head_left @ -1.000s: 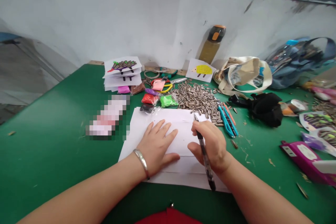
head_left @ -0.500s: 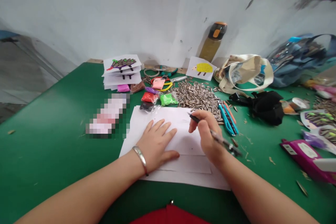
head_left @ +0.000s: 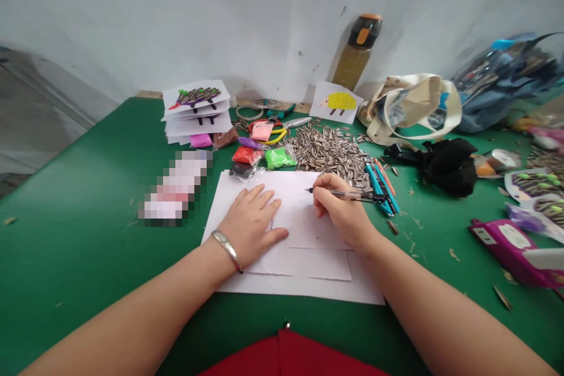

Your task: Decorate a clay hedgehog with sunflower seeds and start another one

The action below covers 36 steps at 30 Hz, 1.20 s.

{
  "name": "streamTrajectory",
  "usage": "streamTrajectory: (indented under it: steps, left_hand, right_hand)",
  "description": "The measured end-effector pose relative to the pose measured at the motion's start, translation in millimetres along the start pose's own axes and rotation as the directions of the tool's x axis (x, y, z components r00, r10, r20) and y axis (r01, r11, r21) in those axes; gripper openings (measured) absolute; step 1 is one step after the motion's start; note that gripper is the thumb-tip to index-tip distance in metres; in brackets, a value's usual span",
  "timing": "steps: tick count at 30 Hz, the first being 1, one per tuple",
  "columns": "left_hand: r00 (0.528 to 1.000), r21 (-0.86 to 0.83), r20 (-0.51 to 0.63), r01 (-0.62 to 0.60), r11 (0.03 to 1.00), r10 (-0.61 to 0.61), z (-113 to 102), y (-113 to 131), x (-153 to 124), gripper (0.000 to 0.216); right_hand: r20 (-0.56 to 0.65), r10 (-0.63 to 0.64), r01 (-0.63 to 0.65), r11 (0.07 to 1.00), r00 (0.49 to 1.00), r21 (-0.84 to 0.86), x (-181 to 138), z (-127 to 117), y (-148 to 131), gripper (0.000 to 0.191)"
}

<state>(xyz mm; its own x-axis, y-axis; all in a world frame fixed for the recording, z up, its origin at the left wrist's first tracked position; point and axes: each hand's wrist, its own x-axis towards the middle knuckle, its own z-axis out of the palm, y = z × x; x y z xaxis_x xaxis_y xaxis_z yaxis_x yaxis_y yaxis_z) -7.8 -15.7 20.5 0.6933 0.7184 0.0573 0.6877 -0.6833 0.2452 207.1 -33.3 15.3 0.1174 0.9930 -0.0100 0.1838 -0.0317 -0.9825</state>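
The right hand [head_left: 341, 211] grips a pen [head_left: 348, 193] over white paper [head_left: 317, 262] near the front edge of the desk [head_left: 88, 247]; its barrel roughly parallels that edge, tip toward the flat-spread, unloaded left hand [head_left: 248, 228].

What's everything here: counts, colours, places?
wall: one, white, behind
table: one, green, below
paper sheets: several, white, centre
seeds: many, striped, behind paper
packets: several, multicoloured, beside seeds
tools: several, mixed, around packets and seeds
pictures: several, multicoloured, back and right
bottle: one, amber, at wall
bags: two, cream and blue, back right
pouch: one, black, right
roll: one, pale, beyond pouch
case: one, magenta, right edge
pixelated patch: one, pinkish, left
cloth: one, red, bottom edge
pen: one, black, over paper
bracelet: one, silver, left wrist
left hand: one, on paper
right hand: one, gripping pen
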Motion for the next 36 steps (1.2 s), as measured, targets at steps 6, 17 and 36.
streamTrajectory:
  steps: [6, 17, 36]
  left_hand:
    - [0.997, 0.095, 0.000, 0.071, 0.993, -0.071, -8, -16, 4, 0.043]
    - [0.990, 0.031, -0.014, -0.140, 0.990, 0.141, -4, 4, 0, 0.050]
    - [0.989, 0.130, -0.061, 0.143, 0.981, -0.136, -14, -11, 2, 0.050]
  right_hand:
    - [0.005, 0.002, -0.002, 1.000, 1.000, -0.017, 1, 0, 1, 0.002]
    - [0.015, 0.015, -0.015, 0.999, 1.000, -0.034, 2, 1, -3, 0.010]
    - [0.022, 0.022, -0.022, 1.000, 1.000, -0.007, 2, -2, -3, 0.014]
